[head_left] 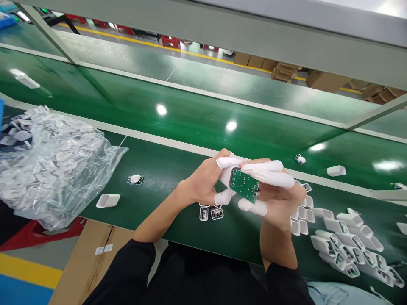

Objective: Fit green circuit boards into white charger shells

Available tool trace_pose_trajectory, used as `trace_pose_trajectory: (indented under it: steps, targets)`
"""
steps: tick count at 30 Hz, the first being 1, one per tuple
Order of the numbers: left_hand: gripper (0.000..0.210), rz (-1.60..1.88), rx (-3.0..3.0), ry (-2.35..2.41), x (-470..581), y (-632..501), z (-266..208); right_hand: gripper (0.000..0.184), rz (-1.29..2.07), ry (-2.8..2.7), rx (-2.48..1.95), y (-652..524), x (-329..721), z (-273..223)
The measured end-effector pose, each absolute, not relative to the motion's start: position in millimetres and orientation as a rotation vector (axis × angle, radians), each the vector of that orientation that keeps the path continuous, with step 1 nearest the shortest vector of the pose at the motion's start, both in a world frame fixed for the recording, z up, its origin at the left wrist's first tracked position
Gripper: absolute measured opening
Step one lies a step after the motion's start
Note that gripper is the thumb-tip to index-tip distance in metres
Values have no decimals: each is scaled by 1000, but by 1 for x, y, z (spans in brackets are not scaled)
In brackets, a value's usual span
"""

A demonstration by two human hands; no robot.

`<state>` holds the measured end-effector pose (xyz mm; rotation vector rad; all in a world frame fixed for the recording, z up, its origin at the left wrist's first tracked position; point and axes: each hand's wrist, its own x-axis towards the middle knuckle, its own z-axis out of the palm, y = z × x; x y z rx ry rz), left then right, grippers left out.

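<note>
White finger cots cover several fingertips of both hands. My left hand is closed around a white plastic housing, its open end facing right. In my right hand, a green circuit board is pinched between thumb and fingers. The board's solder side shows, and its left end is at the housing's mouth; how far inside it reaches is hard to see. Below the hands, small white housings with parts inside stand on the green work surface.
A clear plastic bag of white parts lies at the left. Near it are a loose circuit board and an empty housing. Several filled housings cluster at the right. A green conveyor belt runs behind a pale rail.
</note>
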<state>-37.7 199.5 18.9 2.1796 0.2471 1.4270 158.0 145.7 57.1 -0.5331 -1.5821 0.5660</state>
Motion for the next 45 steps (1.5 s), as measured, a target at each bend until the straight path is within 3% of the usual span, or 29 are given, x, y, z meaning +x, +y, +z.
trace_pose_trajectory:
  steps: [12,32,39,45]
  targets:
    - [64,1455,2180,246,-38,202,19,56,460,-1614,-611,146,154,62]
    - [67,1409,2150,293,-38,202,18,64,387,-1719,-787,146,157,58]
    - [58,1322,1895,313,-37,196,19,94,305,-1937,-827,146,173,70]
    - [47,1226,1800,516,-45,186,24,81,242,-2029,-875,149,172,66]
